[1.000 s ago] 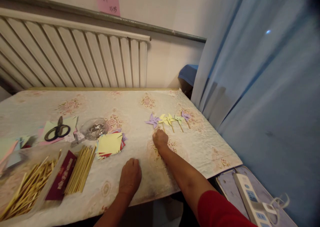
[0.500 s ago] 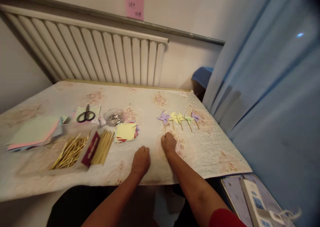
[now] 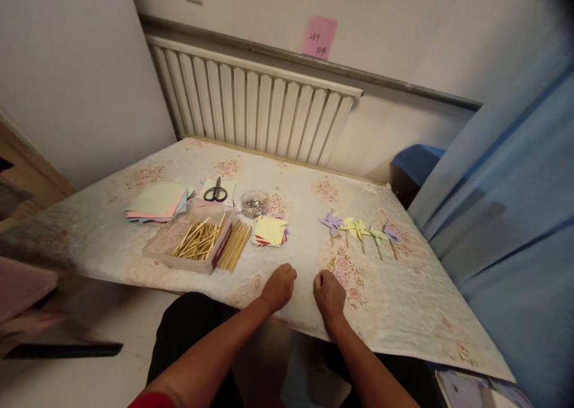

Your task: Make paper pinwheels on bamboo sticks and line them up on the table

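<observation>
Right now both hands rest on the near edge of the worktop (image 3: 134, 258), which is covered with a pale flowered cloth. The left hand (image 3: 278, 287) lies loosely curled, its grip holding nothing; the right hand (image 3: 329, 294), just beside it, is curled the same way and also holds nothing. The two hands are close together but not touching.

Beyond the right hand, well apart from it, a row of small paper pinwheels (image 3: 359, 230) on thin sticks lies flat on the cloth: purple at the left end, yellow and pale green in the middle, purple again at the right end. Beyond the left hand lies a small stack of cut paper squares (image 3: 269, 230), yellow on top. Just left of that lies a loose bundle of wooden sticks (image 3: 235, 253), beside a clear tray (image 3: 164, 247) that holds more sticks. Behind the tray stand a small glass bowl (image 3: 255, 204) and black-handled scissors (image 3: 216, 191) lying on paper. A stack of pastel sheets (image 3: 156, 203) lies further left. A white radiator (image 3: 251, 109) runs along the wall behind.
</observation>
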The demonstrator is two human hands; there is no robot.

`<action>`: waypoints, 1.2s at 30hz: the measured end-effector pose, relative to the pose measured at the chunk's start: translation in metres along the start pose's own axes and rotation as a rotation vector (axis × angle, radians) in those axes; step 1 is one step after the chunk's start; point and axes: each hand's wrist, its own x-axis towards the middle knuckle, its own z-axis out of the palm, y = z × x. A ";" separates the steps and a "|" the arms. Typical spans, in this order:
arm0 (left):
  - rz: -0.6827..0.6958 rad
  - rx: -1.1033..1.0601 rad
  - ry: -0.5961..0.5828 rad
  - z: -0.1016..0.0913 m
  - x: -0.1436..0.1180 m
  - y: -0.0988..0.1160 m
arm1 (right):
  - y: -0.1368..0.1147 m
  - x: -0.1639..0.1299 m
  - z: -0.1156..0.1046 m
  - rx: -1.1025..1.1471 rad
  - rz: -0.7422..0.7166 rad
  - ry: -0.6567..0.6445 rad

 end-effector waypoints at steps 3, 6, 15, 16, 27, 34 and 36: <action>-0.005 -0.070 -0.007 -0.010 -0.003 -0.009 | -0.002 0.002 0.000 -0.025 -0.003 0.003; -0.001 -0.120 -0.030 -0.019 -0.003 -0.017 | -0.003 0.003 0.000 -0.043 -0.001 0.000; -0.032 -0.384 0.050 -0.029 0.006 -0.037 | -0.005 0.004 0.001 -0.008 0.044 0.008; -0.051 -0.408 0.049 -0.029 0.007 -0.037 | -0.006 0.006 0.000 0.021 0.072 0.008; -0.519 -0.976 0.036 -0.034 0.020 -0.037 | -0.107 0.090 -0.019 0.418 -0.189 -0.043; -0.605 -1.340 0.082 -0.031 0.026 -0.043 | -0.172 0.114 -0.023 0.204 -0.555 -0.114; -0.640 -1.337 0.063 -0.032 0.028 -0.043 | -0.179 0.116 -0.019 0.103 -0.564 -0.174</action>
